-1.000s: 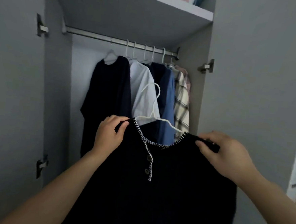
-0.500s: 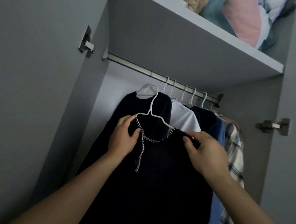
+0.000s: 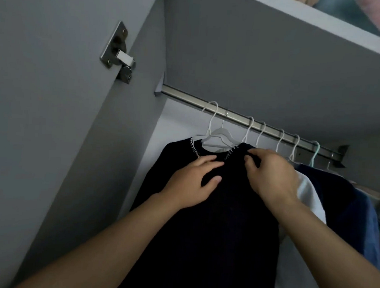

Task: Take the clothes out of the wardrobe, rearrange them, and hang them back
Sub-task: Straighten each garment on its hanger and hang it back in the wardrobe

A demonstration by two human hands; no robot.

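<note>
Head view: dim light, detail poor. Bottom of the black knit top with white blanket-stitch neckline (image 3: 213,213) is cut off by the frame edge; its button placket is hidden under the left hand (image 3: 190,184). Can't tell whether the hook of its thin white wire hanger (image 3: 210,127) actually sits on the brushed-metal wardrobe rail (image 3: 187,97) or is just in front of it. Broader white plastic hanger (image 3: 222,132) right behind, its garment not visible. Further right along the rail: more white hooks, one pale green hook (image 3: 315,150), w/ a white shirt (image 3: 311,197) and a blue garment (image 3: 363,223) partly hidden behind the right forearm; plaid fabric at the frame edge barely readable.

Left hand lies on the top's chest just below the neckline, fingers straight and together, thumb spread out to the side, pressing the cloth. Right hand (image 3: 270,174) at the top's right shoulder, thumb and fingertips pinching the fabric near the neckline edge. Top hangs at the rail's left end, in front of the other clothes.
</note>
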